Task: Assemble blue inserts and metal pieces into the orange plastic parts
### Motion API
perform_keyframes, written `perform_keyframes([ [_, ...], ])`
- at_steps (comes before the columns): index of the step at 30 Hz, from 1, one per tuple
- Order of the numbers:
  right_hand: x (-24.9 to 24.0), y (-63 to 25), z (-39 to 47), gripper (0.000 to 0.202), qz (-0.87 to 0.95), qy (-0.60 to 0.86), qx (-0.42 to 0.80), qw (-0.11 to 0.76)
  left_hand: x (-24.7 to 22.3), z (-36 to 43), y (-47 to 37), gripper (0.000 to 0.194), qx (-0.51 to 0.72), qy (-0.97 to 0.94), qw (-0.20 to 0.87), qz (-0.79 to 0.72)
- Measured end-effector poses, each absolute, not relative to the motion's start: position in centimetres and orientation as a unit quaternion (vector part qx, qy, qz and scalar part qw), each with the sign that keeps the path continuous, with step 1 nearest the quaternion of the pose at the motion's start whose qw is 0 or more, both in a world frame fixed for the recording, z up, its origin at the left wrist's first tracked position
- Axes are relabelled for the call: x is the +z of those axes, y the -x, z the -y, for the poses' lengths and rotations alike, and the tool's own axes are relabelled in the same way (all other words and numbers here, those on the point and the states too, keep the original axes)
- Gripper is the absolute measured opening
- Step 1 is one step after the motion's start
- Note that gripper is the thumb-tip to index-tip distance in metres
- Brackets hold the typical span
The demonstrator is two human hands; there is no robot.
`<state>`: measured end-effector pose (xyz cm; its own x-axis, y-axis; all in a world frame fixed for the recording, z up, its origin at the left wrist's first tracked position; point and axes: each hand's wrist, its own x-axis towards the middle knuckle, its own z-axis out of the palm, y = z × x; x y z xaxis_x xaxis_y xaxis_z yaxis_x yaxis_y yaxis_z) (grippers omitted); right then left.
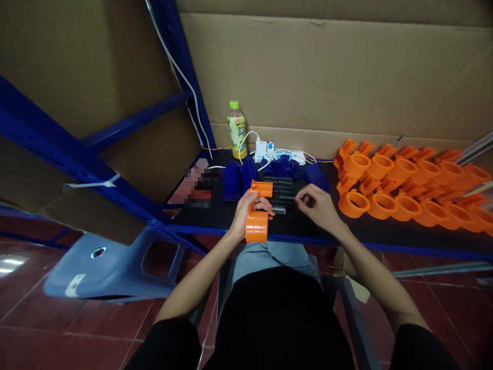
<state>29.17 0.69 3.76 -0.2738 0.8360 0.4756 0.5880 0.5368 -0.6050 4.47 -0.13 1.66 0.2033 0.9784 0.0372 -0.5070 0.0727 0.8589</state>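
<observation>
An orange plastic part (257, 226) with a round ring at its lower end is gripped in my left hand (242, 212), above the table's front edge. My right hand (316, 204) is to the right, beside a row of black strips (284, 191); its thumb and fingertips are pressed together, and what they hold, if anything, is too small to make out. Stacks of dark blue pieces (231, 181) lie behind my left hand, and another blue stack (316, 176) lies behind my right hand.
Two rows of orange ring parts (400, 172) fill the table's right side. A green-capped bottle (236, 131) and a power strip (292, 156) with white cables stand at the back. A blue rack post (77, 154) and a blue-grey stool (115, 264) are at left.
</observation>
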Motion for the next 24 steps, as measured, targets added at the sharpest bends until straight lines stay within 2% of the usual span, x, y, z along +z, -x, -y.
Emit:
perform_keyframes([
  [4,8.3,-28.8,-4.7,0.019,0.721,0.405,0.274,0.491,3.8,-1.3,-4.9,0.047,0.567,-0.436,0.643,-0.275],
  [7,9.9,-27.9,-8.0,0.032,0.687,0.385,0.372,0.492,4.9,-2.3,-5.2,0.048,0.564,-0.449,0.635,-0.278],
  [10,9.2,-27.1,-9.6,0.040,0.671,0.370,0.425,0.481,4.9,-2.8,-5.2,0.050,0.585,-0.429,0.624,-0.290],
  [16,6.7,-27.1,-8.8,0.044,0.662,0.369,0.439,0.482,4.3,-3.2,-4.9,0.049,0.574,-0.434,0.633,-0.287],
  [24,6.3,-27.5,-9.0,0.046,0.651,0.362,0.430,0.509,4.3,-3.4,-5.0,0.043,0.588,-0.444,0.619,-0.271],
])
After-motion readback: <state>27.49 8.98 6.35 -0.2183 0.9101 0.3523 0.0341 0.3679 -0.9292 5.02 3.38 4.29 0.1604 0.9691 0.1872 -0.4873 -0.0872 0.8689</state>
